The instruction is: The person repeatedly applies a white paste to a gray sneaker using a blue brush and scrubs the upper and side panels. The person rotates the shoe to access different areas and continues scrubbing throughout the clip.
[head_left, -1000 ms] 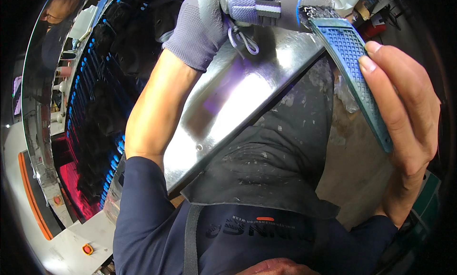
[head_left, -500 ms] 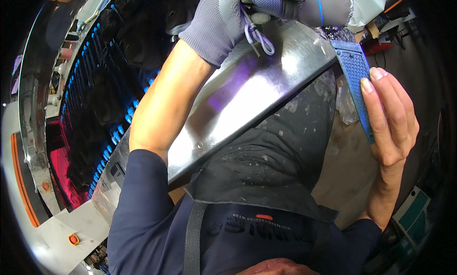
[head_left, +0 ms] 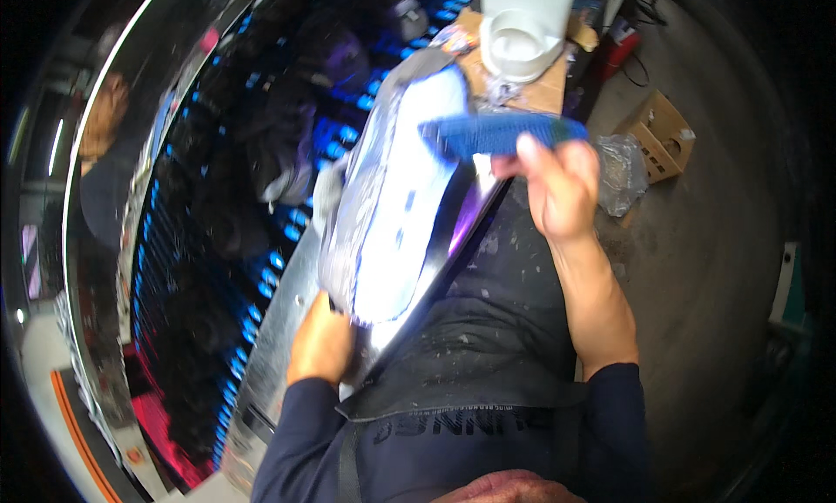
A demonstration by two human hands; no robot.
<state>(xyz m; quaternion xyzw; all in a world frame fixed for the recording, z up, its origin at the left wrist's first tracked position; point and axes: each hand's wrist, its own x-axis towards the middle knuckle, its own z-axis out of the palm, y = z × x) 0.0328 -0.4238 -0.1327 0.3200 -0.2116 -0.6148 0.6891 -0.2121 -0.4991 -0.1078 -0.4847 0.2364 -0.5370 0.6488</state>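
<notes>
A grey shoe (head_left: 344,229) with a pale, brightly lit underside (head_left: 409,189) is turned sole up over the metal ledge. My left hand (head_left: 327,192), in a grey glove, is closed on it from the left and below; most of that hand is hidden behind the shoe. In my bare right hand (head_left: 564,185) is a flat blue tool (head_left: 496,135), pinched between thumb and fingers. It looks like a brush with a gridded handle. Its far end reaches over the shoe's right edge; blur hides whether it touches.
Beyond the tool, a white container with a round cup (head_left: 514,50) stands on cardboard (head_left: 475,67). On the left runs a dark rack or conveyor with blue-tipped rods (head_left: 266,285) and dark shoes. A clear plastic bag (head_left: 620,176) and a cardboard box (head_left: 662,137) lie at the right.
My left hand has brought the shoe down and nearer, with its underside now facing up. My right hand has moved left, swinging the blue tool from steep to nearly level over the shoe.
</notes>
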